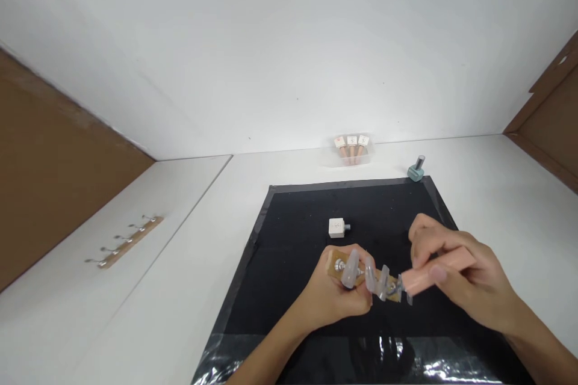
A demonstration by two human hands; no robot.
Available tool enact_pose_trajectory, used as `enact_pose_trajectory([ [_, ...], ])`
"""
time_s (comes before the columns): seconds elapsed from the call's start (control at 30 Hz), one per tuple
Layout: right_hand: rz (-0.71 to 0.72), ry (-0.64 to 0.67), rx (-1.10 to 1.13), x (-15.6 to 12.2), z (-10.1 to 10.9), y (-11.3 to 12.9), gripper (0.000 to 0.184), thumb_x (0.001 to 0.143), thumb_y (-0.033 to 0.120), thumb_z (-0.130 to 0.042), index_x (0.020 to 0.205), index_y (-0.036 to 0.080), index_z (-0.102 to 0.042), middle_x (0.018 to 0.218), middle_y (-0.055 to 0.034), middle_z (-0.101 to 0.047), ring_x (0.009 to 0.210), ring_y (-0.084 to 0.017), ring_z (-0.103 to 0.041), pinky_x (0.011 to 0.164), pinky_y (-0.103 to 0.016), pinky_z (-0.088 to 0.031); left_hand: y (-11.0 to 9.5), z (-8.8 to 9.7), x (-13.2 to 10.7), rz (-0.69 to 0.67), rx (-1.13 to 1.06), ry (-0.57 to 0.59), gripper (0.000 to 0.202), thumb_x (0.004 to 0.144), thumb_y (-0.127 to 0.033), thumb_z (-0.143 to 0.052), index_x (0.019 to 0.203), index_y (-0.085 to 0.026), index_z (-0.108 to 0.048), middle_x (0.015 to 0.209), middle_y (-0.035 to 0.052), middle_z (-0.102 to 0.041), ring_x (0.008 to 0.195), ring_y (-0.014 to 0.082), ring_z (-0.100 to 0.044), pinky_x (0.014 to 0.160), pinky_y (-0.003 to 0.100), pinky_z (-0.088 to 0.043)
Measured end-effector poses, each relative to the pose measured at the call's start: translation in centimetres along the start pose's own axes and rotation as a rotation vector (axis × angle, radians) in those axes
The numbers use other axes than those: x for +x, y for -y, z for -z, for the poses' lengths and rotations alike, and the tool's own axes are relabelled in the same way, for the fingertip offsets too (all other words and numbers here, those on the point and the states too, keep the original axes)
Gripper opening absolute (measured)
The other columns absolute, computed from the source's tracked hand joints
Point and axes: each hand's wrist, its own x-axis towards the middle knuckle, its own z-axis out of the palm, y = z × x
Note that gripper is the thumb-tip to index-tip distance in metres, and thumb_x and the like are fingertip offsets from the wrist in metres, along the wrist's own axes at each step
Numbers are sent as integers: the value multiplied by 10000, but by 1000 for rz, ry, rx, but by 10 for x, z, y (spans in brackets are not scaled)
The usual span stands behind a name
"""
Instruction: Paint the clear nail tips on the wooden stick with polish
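Note:
My left hand (338, 295) is closed round a tan nail display stand (334, 263) held above the black mat. Several translucent false nails (370, 274) stand along it on metal holders. Between the fingers of my right hand (469, 277) is a peach nail polish brush cap (438, 271), held at a slant. Its lower end is at the rightmost false nails; the brush bristles are hard to make out there. Beyond my left hand, a small white-faced nail polish bottle (336, 228) lies on the mat, its uncapped neck facing right.
Under both hands lies a black mat (289, 234) on a white table. A clear plastic box (332, 156) with three peach-capped bottles stands by the back wall. A teal bottle with a silver cap (415, 172) is at the mat's far right corner. Another stand (130, 245) lies at left.

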Motion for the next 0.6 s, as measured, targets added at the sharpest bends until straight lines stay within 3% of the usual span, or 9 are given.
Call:
enact_pose_trajectory([
  [0.07, -1, 44, -19, 0, 0, 1, 216, 907, 323, -553, 722, 214, -581, 593, 0, -540, 565, -142, -489, 468, -246, -415, 2, 0, 1, -32, -29, 20, 111, 529, -103, -564, 617, -161, -530, 481, -58, -512, 389, 64, -478, 377, 162, -353],
  [0.2, -3, -47, -71, -1, -1, 2, 186, 908, 290, -551, 743, 218, -598, 615, -5, -546, 600, -152, -502, 501, -261, -436, 9, 1, 2, -41, -123, 66, 154, 576, -102, -635, 650, -165, -515, 476, -64, -525, 379, 63, -501, 364, 146, -390],
  [0.3, 43, -8, -27, -2, -2, 2, 183, 908, 334, -557, 770, 222, -600, 606, -2, -551, 595, -153, -502, 483, -252, -424, 15, 3, 3, -16, -197, 115, 238, 604, -133, -725, 673, -167, -499, 491, -62, -545, 387, 57, -514, 379, 140, -426],
  [0.47, 0, -79, -80, -4, -3, 0, 141, 908, 265, -564, 780, 227, -612, 641, -2, -568, 619, -150, -511, 515, -256, -434, 25, 5, 3, -29, -317, 195, 357, 675, -360, -782, 707, -165, -484, 498, -60, -538, 389, 45, -503, 389, 132, -445],
  [0.6, 63, 0, -21, -3, -3, 1, 141, 901, 316, -575, 803, 228, -624, 625, -9, -581, 605, -159, -507, 492, -264, -440, 31, 5, 4, -29, -380, 236, 393, 703, -447, -754, 713, -167, -479, 501, -60, -528, 384, 42, -497, 387, 128, -444],
])
